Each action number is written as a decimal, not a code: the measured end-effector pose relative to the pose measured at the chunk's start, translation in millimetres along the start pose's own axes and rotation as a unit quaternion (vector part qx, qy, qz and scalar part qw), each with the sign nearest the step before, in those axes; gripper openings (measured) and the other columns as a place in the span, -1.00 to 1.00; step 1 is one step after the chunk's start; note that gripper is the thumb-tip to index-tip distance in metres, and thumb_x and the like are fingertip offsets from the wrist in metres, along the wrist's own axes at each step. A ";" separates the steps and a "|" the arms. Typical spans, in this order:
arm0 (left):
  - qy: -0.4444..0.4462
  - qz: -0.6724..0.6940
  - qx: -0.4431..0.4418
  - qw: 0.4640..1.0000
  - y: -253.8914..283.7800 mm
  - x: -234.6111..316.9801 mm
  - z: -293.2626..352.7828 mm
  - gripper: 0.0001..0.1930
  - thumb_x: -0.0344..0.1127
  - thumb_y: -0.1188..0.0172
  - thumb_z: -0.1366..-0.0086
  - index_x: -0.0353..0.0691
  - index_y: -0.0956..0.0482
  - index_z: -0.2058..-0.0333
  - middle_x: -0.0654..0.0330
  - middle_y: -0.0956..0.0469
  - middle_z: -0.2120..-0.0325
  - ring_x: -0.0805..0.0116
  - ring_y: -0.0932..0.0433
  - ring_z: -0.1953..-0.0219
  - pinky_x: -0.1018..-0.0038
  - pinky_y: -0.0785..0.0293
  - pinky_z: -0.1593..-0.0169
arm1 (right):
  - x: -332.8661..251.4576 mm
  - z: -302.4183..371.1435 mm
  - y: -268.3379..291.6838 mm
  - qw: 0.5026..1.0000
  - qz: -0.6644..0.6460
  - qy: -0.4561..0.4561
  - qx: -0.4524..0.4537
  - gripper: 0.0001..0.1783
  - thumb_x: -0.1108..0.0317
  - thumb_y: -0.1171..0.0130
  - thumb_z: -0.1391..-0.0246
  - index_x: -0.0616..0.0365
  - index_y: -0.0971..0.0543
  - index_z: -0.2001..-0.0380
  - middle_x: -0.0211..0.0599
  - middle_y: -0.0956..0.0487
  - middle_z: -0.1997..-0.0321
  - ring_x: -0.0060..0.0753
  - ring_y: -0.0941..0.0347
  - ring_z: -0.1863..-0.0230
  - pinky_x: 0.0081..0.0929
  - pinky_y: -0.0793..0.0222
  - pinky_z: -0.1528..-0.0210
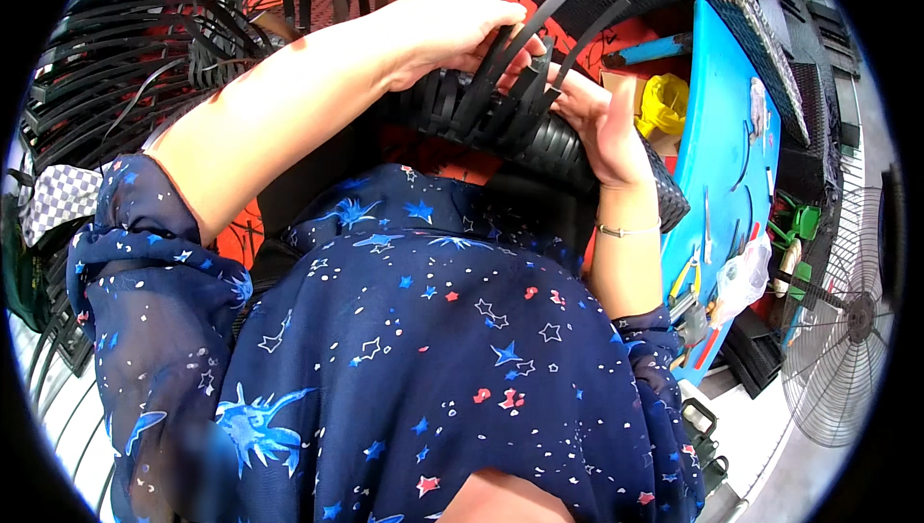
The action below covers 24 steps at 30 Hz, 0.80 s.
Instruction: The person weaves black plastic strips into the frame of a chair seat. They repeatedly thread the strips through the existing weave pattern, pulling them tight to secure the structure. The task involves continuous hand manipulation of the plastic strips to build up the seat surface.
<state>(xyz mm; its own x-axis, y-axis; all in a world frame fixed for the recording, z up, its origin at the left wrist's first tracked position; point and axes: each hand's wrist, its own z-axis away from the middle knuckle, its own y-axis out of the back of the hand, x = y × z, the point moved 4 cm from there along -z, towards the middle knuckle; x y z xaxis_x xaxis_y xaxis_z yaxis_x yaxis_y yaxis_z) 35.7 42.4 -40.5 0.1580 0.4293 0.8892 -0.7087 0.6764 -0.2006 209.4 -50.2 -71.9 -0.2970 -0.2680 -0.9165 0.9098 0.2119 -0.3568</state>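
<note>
A black woven piece (pixel 452 104) with several flat black strips (pixel 520 85) standing up from it lies across in front of my body. My left hand (pixel 457 32) reaches over its far side, fingers closed round the strips near their upper part. From the right, my right hand (pixel 602 124) has its fingers bent against the lower part of the same strips, with the thumb raised apart. Loose strip ends stick out above both hands. Some fingertips are hidden behind the strips.
At the right stands a blue table (pixel 727 71) with pliers (pixel 685 278) and a clear plastic bag (pixel 741 278) on it. A yellow bag (pixel 664 104) sits beside it. Many black strips (pixel 115 51) fan out at the left. A fan (pixel 857 316) stands far right.
</note>
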 end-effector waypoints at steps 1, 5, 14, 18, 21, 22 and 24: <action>0.001 0.002 0.008 1.000 -0.2 -0.8 -0.3 -0.55 -0.07 -0.01 -0.47 -0.40 -0.64 0.07 0.13 -0.65 0.24 0.34 -0.62 0.09 0.39 -0.50 -0.11 | -3.3 0.3 -6.3 0.995 0.088 0.010 -0.035 -0.21 -0.07 -0.14 -0.24 0.38 -0.31 -0.30 -0.16 -0.51 -0.21 -0.33 -0.39 -0.26 -0.35 -0.21 -0.37; -0.004 -0.016 0.018 1.000 4.4 -3.7 1.5 -0.57 -0.08 -0.01 -0.47 -0.34 -0.65 0.05 0.14 -0.65 0.18 0.37 -0.59 0.08 0.38 -0.46 -0.13 | -13.0 -2.4 -39.6 0.986 0.161 0.026 -0.047 0.18 0.16 -0.67 0.37 0.29 -0.26 -0.32 -0.25 -0.50 -0.18 -0.38 -0.36 -0.26 -0.36 -0.19 -0.38; -0.083 -0.182 0.041 0.979 -1.8 3.6 10.2 -0.57 -0.01 -0.05 -0.46 -0.22 -0.65 -0.04 0.20 -0.66 0.15 0.46 -0.56 0.14 0.49 -0.43 -0.10 | 6.6 -17.8 -63.4 0.953 0.231 0.081 0.177 -0.70 0.45 -0.41 -0.04 0.26 -0.57 0.16 -0.45 -0.62 0.31 -0.62 -0.52 0.27 -0.57 -0.45 0.18; -0.237 -0.174 0.121 0.948 3.8 6.9 45.0 -0.65 -0.24 -0.07 -0.48 -0.25 -0.51 -0.15 0.20 -0.59 0.10 0.46 -0.55 -0.01 0.48 -0.47 -0.11 | 10.0 -17.4 -54.6 0.957 0.212 0.055 0.190 -0.65 0.45 -0.31 -0.12 0.32 -0.53 0.03 -0.36 -0.66 0.38 -0.57 -0.58 0.30 -0.53 -0.48 0.17; -0.233 -0.148 0.134 0.952 -1.2 -12.9 71.3 -0.69 -0.39 -0.13 -0.44 -0.26 -0.52 -0.11 0.21 -0.55 0.05 0.44 -0.53 -0.04 0.48 -0.45 -0.14 | 5.1 -21.3 -39.6 0.912 0.350 0.134 0.169 -0.63 0.38 -0.29 -0.12 0.40 -0.52 0.08 -0.25 -0.67 0.45 -0.42 -0.61 0.30 -0.39 -0.50 0.11; -0.231 -0.173 0.136 0.948 -1.3 -19.2 78.6 -0.70 -0.43 -0.15 -0.41 -0.28 -0.51 -0.10 0.21 -0.55 0.04 0.43 -0.53 -0.05 0.48 -0.45 -0.14 | 8.1 -22.8 -35.8 0.921 0.329 0.123 0.169 -0.63 0.41 -0.28 -0.14 0.39 -0.50 0.03 -0.29 -0.66 0.44 -0.48 -0.60 0.31 -0.45 -0.50 0.13; -0.232 -0.291 0.150 0.916 1.7 -26.8 86.4 -0.71 -0.47 -0.22 -0.35 -0.30 -0.55 -0.04 0.20 -0.55 0.10 0.44 -0.55 0.00 0.47 -0.51 -0.07 | 13.4 -26.3 -31.5 0.938 0.288 0.103 0.165 -0.60 0.47 -0.27 -0.18 0.37 -0.47 -0.06 -0.38 -0.64 0.43 -0.58 -0.57 0.33 -0.56 -0.49 0.17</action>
<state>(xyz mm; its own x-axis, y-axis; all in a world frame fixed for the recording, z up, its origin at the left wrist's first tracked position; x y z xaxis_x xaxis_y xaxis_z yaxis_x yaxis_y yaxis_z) -29.1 -19.7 -29.2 0.3090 -0.2985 0.9030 -0.7660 0.4847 0.4223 169.1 -35.7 -77.7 0.2535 -0.0047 -0.9673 0.9663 -0.0459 0.2534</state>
